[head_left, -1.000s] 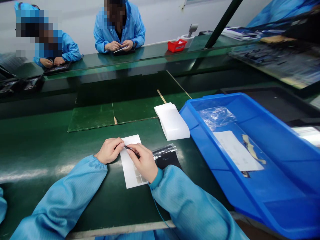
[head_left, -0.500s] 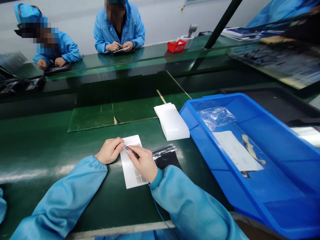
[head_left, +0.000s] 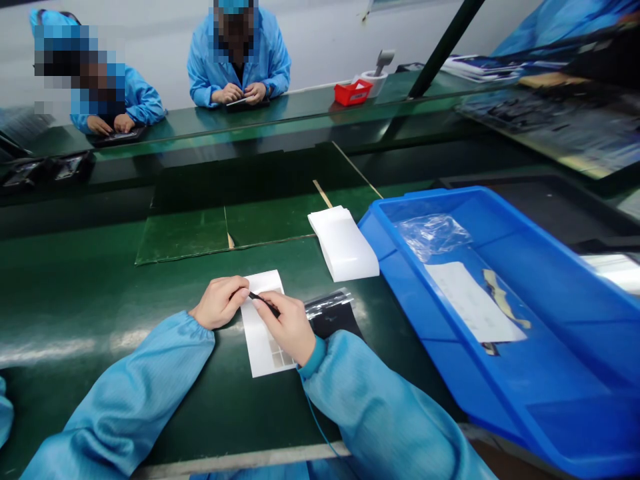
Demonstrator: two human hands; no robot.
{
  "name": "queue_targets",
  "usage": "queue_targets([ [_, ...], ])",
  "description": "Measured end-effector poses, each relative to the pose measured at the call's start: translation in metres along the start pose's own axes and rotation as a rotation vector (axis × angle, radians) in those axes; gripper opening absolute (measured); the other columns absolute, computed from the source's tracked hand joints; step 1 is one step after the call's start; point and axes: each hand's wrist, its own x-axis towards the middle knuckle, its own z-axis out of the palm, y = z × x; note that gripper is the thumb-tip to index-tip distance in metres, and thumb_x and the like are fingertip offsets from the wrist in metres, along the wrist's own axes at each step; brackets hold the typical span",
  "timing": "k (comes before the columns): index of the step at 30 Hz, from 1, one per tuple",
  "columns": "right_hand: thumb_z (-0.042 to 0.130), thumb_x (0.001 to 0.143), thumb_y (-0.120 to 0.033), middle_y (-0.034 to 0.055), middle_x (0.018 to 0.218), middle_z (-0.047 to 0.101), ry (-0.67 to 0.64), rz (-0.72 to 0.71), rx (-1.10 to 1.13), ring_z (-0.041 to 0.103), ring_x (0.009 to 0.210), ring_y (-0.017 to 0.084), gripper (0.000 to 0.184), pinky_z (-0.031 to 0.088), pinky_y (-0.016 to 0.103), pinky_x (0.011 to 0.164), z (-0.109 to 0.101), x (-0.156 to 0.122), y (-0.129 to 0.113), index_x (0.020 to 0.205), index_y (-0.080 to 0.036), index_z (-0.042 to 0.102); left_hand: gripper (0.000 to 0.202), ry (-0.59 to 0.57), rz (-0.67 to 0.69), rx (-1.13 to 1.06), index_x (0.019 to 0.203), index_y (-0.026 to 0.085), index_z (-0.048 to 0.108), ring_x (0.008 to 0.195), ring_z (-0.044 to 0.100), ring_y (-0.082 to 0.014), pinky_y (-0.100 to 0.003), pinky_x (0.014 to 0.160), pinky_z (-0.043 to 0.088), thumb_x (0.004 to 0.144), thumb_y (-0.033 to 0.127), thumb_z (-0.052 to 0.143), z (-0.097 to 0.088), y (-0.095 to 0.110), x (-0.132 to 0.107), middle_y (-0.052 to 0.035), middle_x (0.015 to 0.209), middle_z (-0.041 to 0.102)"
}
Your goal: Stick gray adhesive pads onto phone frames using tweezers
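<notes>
My right hand (head_left: 287,328) grips a pair of dark, slim tweezers (head_left: 265,304), pointed up and left over a white sheet (head_left: 257,347). My left hand (head_left: 220,302) is closed at the sheet's upper left edge. Its thumb and forefinger meet at the tweezers' tips, and anything pinched there is too small to make out. Greyish square labels (head_left: 277,355) run down the sheet's right side, partly covered by my right hand. A black flat piece in clear film (head_left: 334,317) lies just beyond that hand.
Right of my hands stands a large blue bin (head_left: 560,373) with clear plastic and paper scraps inside. A stack of white sheets (head_left: 347,247) lies against it. Green boards (head_left: 185,233) cover part of the table ahead. Two co-workers (head_left: 240,53) sit across, near a red box (head_left: 353,92).
My hands stay in nearly the same place, with the tweezers turned slightly between my fingers. The co-worker at far left has shifted both hands a little to the right.
</notes>
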Motion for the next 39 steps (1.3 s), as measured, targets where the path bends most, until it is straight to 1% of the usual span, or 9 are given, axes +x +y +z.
queue_targets([
  [5,0.057,0.098,-0.031,0.0028,0.083,0.073,-0.01,0.002,0.028,0.067,0.072,0.017,0.019,0.046,0.026,0.068,-0.001,0.001,0.0007,0.091,-0.02,0.071,0.026,-0.032,0.02,0.014,0.084,0.018,0.056,0.06,0.053,-0.0116,-0.023,0.061,0.04,0.103,0.028,0.041,-0.0001,0.0011,0.0009,0.001,0.069,0.058],
  [8,0.059,0.097,-0.031,0.0023,0.083,0.073,-0.004,0.017,0.024,0.066,0.071,0.017,0.017,0.046,0.026,0.068,-0.0009,0.0011,0.0014,0.094,-0.02,0.071,0.025,-0.033,0.012,0.009,0.086,0.018,0.055,0.061,0.053,-0.0115,-0.023,0.062,0.04,0.103,0.028,0.04,0.0011,0.0005,0.0003,0.0011,0.07,0.057],
  [12,0.051,0.101,-0.031,0.0033,0.089,0.074,-0.026,0.029,-0.002,0.068,0.077,0.018,0.022,0.046,0.027,0.071,-0.0012,0.0013,0.0004,0.101,-0.021,0.071,0.02,-0.035,-0.028,-0.013,0.092,0.019,0.054,0.063,0.054,-0.0113,-0.022,0.063,0.041,0.104,0.028,0.04,0.0021,-0.0003,-0.0003,0.0013,0.073,0.058],
  [15,0.048,0.102,-0.032,0.0031,0.084,0.073,-0.058,0.027,-0.025,0.067,0.075,0.019,0.027,0.045,0.028,0.069,-0.0019,0.002,-0.0007,0.096,-0.022,0.072,0.02,-0.033,-0.016,-0.021,0.092,0.019,0.053,0.064,0.053,-0.0113,-0.022,0.064,0.041,0.104,0.027,0.039,0.0018,-0.0001,-0.0002,0.001,0.074,0.057],
  [23,0.063,0.094,-0.03,0.0018,0.084,0.072,0.026,0.049,0.049,0.066,0.073,0.017,0.011,0.048,0.028,0.07,0.0005,0.002,0.0026,0.097,-0.021,0.069,0.017,-0.042,-0.059,-0.042,0.096,0.019,0.054,0.068,0.056,-0.0117,-0.023,0.067,0.042,0.102,0.031,0.043,0.0008,0.0001,-0.0008,0.0002,0.081,0.06],
  [25,0.062,0.094,-0.029,0.0024,0.089,0.074,0.029,0.047,0.071,0.068,0.078,0.018,0.01,0.049,0.028,0.073,0.0005,0.0015,0.0029,0.096,-0.021,0.068,0.017,-0.059,-0.074,-0.04,0.095,0.019,0.054,0.066,0.054,-0.0114,-0.023,0.065,0.041,0.102,0.032,0.045,0.0006,0.0003,-0.0007,0.0009,0.079,0.06],
  [30,0.062,0.094,-0.029,0.0022,0.088,0.075,0.033,0.049,0.087,0.07,0.078,0.018,0.01,0.051,0.028,0.072,-0.0006,0.0007,0.0023,0.095,-0.021,0.069,0.023,-0.08,-0.054,-0.01,0.089,0.019,0.055,0.066,0.055,-0.0119,-0.024,0.065,0.041,0.103,0.032,0.042,0.001,0.0004,-0.0001,0.0009,0.075,0.06],
  [35,0.056,0.098,-0.03,0.004,0.093,0.076,0.012,0.054,0.032,0.072,0.083,0.02,0.019,0.052,0.03,0.077,-0.0007,0.0027,0.0023,0.105,-0.021,0.07,0.02,-0.084,-0.053,0.012,0.098,0.019,0.057,0.069,0.058,-0.0127,-0.024,0.066,0.043,0.103,0.03,0.041,0.0029,0.0003,0.0003,-0.0006,0.081,0.063],
  [39,0.052,0.1,-0.03,0.0048,0.1,0.077,-0.015,0.03,0.0,0.072,0.088,0.022,0.022,0.053,0.032,0.08,-0.001,0.0035,0.0018,0.103,-0.022,0.072,0.02,-0.093,-0.057,0.012,0.097,0.02,0.056,0.07,0.058,-0.0128,-0.024,0.067,0.043,0.103,0.031,0.041,0.0027,0.0011,0.0006,-0.0004,0.081,0.062],
])
